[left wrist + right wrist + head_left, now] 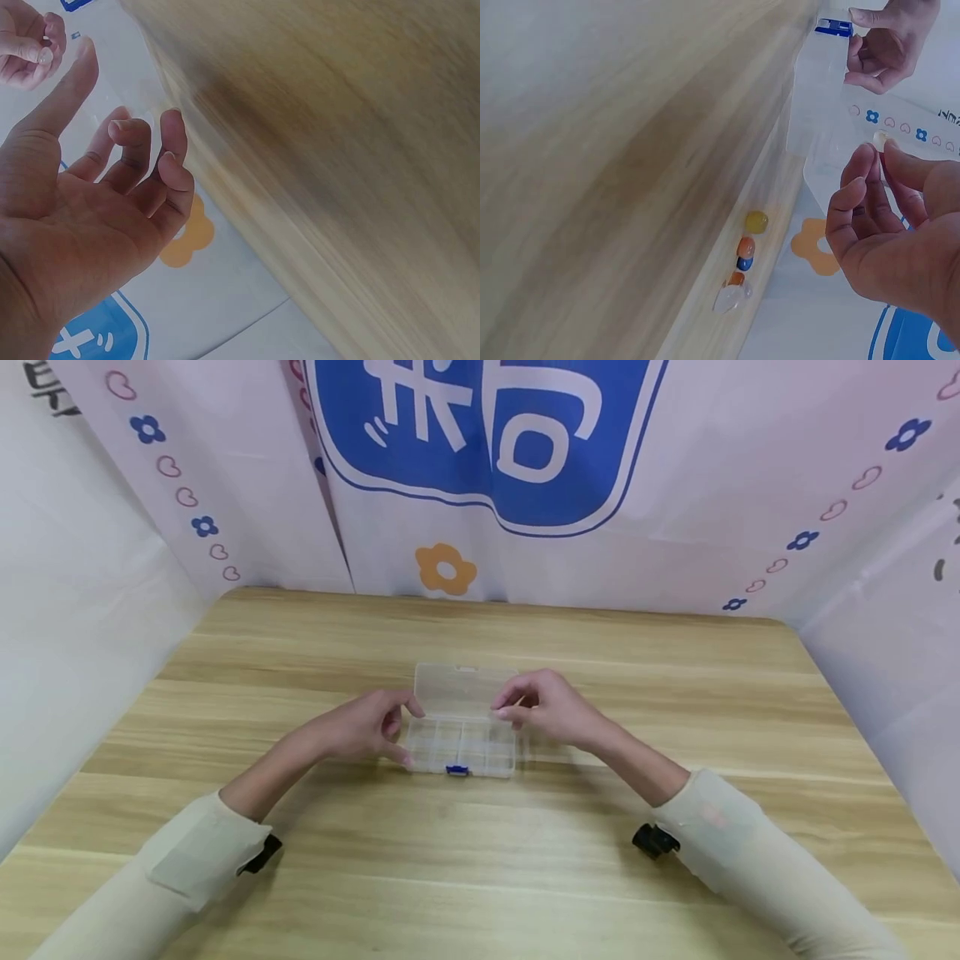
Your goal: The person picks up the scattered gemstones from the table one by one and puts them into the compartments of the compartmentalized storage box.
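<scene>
A clear plastic box [462,747] with several compartments lies on the wooden table, its blue latch [457,770] at the front and its transparent lid [450,687] raised at the back. My left hand [367,724] grips the box's left end, thumb at the front corner and index finger near the hinge. Above the right rear part of the box, my right hand [555,708] pinches a small pale, clear piece [881,140] between thumb and fingertips. The left wrist view shows my left hand [90,195] palm up, with curved fingers; the transparent box is barely discernible there.
Several small glossy pieces lie on the table in the right wrist view, among them a yellow one [757,222], an orange one [746,247], a blue one [744,264] and a clear one [727,298]. A printed white cloth [637,560] hangs behind the table.
</scene>
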`<move>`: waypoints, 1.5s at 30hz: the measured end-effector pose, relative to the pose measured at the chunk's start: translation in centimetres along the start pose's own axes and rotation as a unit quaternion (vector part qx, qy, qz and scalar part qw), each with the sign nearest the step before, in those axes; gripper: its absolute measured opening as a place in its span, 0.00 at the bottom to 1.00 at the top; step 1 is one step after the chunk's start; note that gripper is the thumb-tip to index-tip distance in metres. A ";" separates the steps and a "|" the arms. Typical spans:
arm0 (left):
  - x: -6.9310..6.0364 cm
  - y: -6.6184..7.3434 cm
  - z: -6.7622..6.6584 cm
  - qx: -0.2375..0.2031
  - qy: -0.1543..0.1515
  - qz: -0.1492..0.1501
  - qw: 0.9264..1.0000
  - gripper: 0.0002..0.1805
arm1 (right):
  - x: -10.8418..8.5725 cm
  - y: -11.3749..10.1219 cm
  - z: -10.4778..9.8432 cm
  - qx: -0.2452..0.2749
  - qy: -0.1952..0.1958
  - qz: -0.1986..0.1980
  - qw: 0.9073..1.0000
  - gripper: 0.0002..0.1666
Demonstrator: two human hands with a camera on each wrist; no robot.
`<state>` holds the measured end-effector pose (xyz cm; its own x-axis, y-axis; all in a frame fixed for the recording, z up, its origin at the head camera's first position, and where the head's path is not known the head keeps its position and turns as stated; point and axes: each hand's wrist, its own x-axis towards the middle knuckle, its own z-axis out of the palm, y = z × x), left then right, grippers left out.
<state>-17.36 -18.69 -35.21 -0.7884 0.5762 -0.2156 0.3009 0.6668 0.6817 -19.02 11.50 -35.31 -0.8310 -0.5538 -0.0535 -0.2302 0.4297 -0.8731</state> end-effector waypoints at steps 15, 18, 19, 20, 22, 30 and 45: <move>-0.4 -0.1 0.5 0.003 0.004 -0.010 1.000 0.31 | 0.4 -0.7 1.4 -0.015 -0.008 0.000 1.000 0.06; -0.3 0.0 0.5 0.003 0.004 -0.010 1.000 0.30 | 0.6 -0.8 1.6 -0.016 -0.008 -0.001 1.000 0.05; -0.3 0.0 0.5 0.002 0.004 -0.010 1.000 0.30 | 0.6 -0.9 1.7 -0.017 -0.008 0.000 1.000 0.05; -0.3 -0.1 0.5 0.002 0.004 -0.009 1.000 0.30 | 0.7 -1.0 1.8 -0.018 -0.007 0.000 1.000 0.05; -0.2 -0.1 0.5 0.002 0.004 -0.009 1.000 0.31 | 0.8 -1.1 1.9 -0.017 -0.008 0.002 1.000 0.04; 0.0 -0.1 0.3 0.007 0.002 -0.009 1.000 0.31 | 1.4 -1.5 2.4 -0.020 -0.013 -0.007 1.000 0.04; 0.2 -0.1 -0.1 0.009 0.003 0.002 1.000 0.31 | 3.0 -2.1 3.6 -0.035 -0.024 -0.020 0.999 0.04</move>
<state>-17.60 -18.65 -35.25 -0.7906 0.5760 -0.2078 0.3138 0.6724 0.6704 -19.14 6.35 -35.38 -0.7953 -0.6046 -0.0442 -0.2990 0.4546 -0.8390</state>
